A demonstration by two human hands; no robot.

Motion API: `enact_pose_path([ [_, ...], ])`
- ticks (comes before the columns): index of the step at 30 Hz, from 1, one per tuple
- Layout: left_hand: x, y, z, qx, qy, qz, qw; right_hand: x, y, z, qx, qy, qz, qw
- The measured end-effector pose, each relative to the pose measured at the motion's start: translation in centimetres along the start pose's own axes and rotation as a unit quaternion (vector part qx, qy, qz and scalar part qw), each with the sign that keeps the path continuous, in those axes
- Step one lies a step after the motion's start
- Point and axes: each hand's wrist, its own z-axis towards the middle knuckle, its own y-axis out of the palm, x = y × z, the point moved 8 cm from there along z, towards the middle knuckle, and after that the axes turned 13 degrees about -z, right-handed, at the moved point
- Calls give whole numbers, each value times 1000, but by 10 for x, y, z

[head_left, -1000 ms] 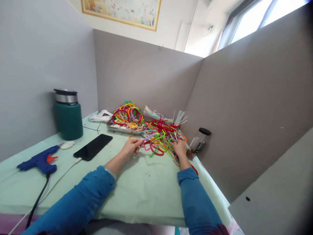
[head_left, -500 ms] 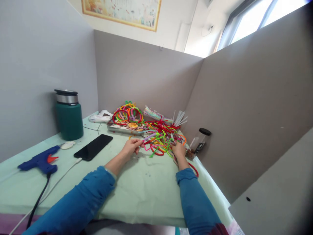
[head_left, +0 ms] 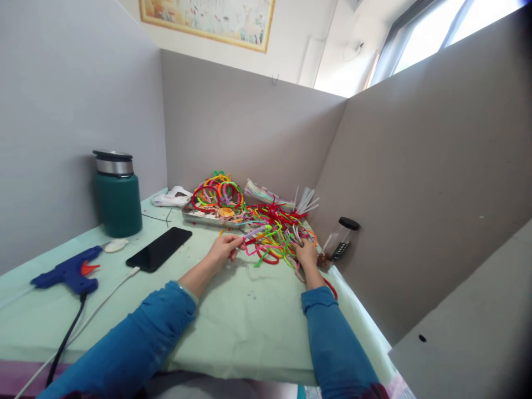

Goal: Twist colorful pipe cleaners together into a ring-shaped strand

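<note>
My left hand (head_left: 226,247) is closed in a pinch on the end of a pink and purple pipe cleaner (head_left: 254,233), just above the table. To its right spreads a tangled pile of pipe cleaners (head_left: 279,226) in red, green, yellow, pink and orange. At the pile's right edge, my right hand (head_left: 306,254) has its fingers bent in among the strands, by some pale grey pipe cleaners (head_left: 296,235). Its fingertips are partly hidden, and which strands they grip is hard to see.
Behind is a metal tray (head_left: 208,219) with coloured pipe-cleaner rings (head_left: 218,194) and small pieces. White sticks (head_left: 306,200) lie by the back partition. A clear jar (head_left: 341,244) stands right. On the left are a green flask (head_left: 118,202), phone (head_left: 159,249) and blue glue gun (head_left: 68,271).
My right hand has shifted slightly within the pile, and the pale grey strands at its fingertips now stand up more. My left hand stays in place with its pipe cleaner.
</note>
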Motion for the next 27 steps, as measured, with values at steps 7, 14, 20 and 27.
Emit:
enact_pose_path([
  [7, 0, 0, 0, 3, -2, 1, 1000, 0, 3, -1, -17, 8, 19, 1000],
  [14, 1, 0, -1, 3, -1, 3, 1000, -6, 7, -3, -53, -7, -39, 998],
  [20, 0, 1, -1, 2, 2, 2, 1000, -8, 5, -7, -57, -5, -69, 996],
  [27, -1, 0, 0, 0, 10, -1, 1000, -12, -1, -9, -20, -18, -81, 996],
])
